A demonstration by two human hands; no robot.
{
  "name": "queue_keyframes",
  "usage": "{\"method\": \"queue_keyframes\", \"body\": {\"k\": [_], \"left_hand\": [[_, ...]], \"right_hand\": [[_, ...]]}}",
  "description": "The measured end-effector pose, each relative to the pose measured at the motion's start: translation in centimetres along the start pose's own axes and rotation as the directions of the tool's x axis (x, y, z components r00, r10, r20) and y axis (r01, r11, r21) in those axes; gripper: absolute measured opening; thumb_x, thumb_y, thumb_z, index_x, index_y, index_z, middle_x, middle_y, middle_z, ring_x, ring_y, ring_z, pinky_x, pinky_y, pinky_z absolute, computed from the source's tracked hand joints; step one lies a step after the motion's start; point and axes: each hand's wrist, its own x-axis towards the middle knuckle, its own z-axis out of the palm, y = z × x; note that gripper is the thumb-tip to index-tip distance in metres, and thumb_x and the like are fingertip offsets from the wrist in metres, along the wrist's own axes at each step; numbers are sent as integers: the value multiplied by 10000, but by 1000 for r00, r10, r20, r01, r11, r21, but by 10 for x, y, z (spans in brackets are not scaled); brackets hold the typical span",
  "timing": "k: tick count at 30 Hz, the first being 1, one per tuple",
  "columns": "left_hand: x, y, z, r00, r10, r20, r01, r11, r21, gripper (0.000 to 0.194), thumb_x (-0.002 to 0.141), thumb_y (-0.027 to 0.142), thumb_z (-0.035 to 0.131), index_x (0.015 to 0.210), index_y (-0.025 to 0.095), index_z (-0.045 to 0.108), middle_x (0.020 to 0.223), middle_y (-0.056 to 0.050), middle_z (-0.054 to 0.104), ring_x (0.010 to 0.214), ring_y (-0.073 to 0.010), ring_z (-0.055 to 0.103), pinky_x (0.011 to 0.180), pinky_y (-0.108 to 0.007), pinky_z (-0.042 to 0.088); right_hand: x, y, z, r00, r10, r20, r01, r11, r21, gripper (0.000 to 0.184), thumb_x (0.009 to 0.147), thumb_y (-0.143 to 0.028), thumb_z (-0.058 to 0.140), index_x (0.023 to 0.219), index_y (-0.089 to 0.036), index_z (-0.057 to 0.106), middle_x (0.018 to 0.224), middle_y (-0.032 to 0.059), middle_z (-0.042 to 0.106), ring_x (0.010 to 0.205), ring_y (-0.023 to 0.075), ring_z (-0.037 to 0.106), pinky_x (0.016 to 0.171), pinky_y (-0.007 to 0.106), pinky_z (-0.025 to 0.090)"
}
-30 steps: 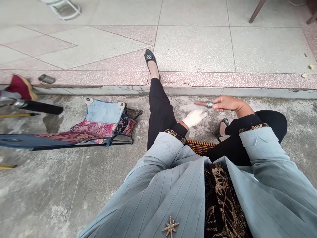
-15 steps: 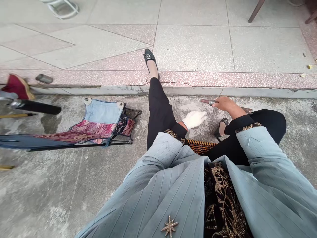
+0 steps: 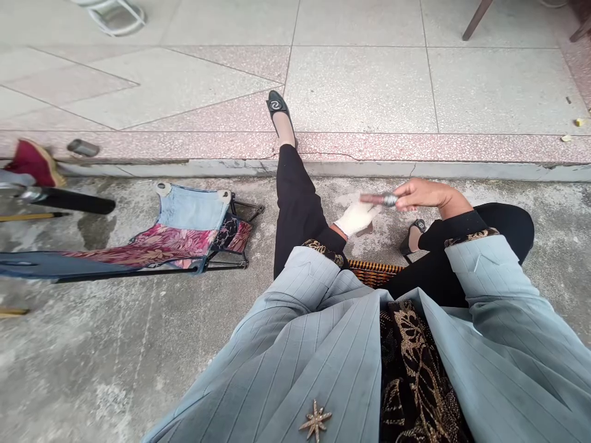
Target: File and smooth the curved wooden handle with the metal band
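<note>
My left hand [image 3: 353, 219] wears a white glove and is closed, knuckles up, low over the concrete between my legs. A small brownish piece [image 3: 367, 229] shows beneath its fingers; I cannot make out what it is. My right hand [image 3: 422, 195], bare, grips a short tool with a brown rod-like end [image 3: 370, 199] and a grey, ringed band [image 3: 390, 199]. Its brown end points left and overlaps the gloved fingers; whether they touch I cannot tell. The rest of the tool is hidden by my right hand.
I sit on a woven seat [image 3: 373, 274]. A folding fabric chair [image 3: 194, 206] lies to the left. Beyond it are a black tube-like handle [image 3: 76, 199], a red shoe [image 3: 34, 163] and a small grey cylinder [image 3: 83, 147]. A low step edge [image 3: 341, 169] runs ahead.
My right hand has turned and brought the tool leftward over the gloved hand. The left hand has shifted slightly left, and a brownish piece now shows beneath it.
</note>
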Motion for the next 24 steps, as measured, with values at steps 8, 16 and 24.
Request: {"method": "queue_keyframes", "body": {"k": [8,16,24], "left_hand": [[-2,3,8,985,158,67,-159,987,18,386,1065,419,343,1192,214,644,1042,-49,754,970,-212,697,812,-292,459],[-5,1,9,991,133,31,-137,962,236,403,1073,412,332,1246,223,642,1060,-79,763,934,-223,716,761,-304,450],[-4,0,5,993,114,23,-116,974,196,395,1072,397,344,1247,227,655,1030,-76,768,923,-213,711,764,-292,444]], "right_hand": [[12,8,-8,832,224,-508,-299,952,-70,249,922,-378,665,803,-159,662,676,8,589,562,102,470,565,262,389],[29,10,4,855,419,-306,-516,618,-593,268,926,-381,646,783,-163,705,830,106,722,767,209,640,694,326,416],[27,19,13,889,453,71,-360,785,-504,307,795,-456,770,734,-172,673,636,12,603,580,137,511,621,307,405]]}}
